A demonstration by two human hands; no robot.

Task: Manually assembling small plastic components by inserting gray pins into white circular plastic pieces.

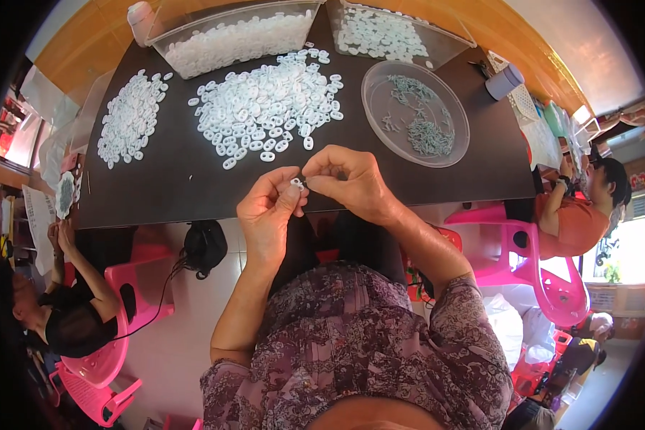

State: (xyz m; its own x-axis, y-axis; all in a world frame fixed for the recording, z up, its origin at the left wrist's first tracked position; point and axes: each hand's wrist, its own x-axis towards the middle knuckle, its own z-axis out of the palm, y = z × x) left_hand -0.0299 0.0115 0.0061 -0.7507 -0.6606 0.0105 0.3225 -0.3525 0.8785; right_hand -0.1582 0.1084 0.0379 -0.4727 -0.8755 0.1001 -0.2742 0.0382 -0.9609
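Observation:
Over the near edge of the dark table, my left hand (271,199) pinches a small white oval plastic piece (298,184) with two holes. Beside it, my right hand (345,179) is closed, its thumb and forefinger pressed together at the piece's right side; whatever sits between those fingertips is too small to name. Beyond my hands lies a big heap of similar white two-hole pieces (265,104). To its right stands a round clear tray (369,107) holding small grey-green pins or screws (430,136). A smaller pile of white pieces (132,118) spreads at the left.
Two clear bins, one left (183,64) and one right (451,54), hold white pieces at the table's back. A grey-lidded container (504,82) stands far right. One person (64,308) sits at the left, another (580,215) at the right, by pink chairs (509,236).

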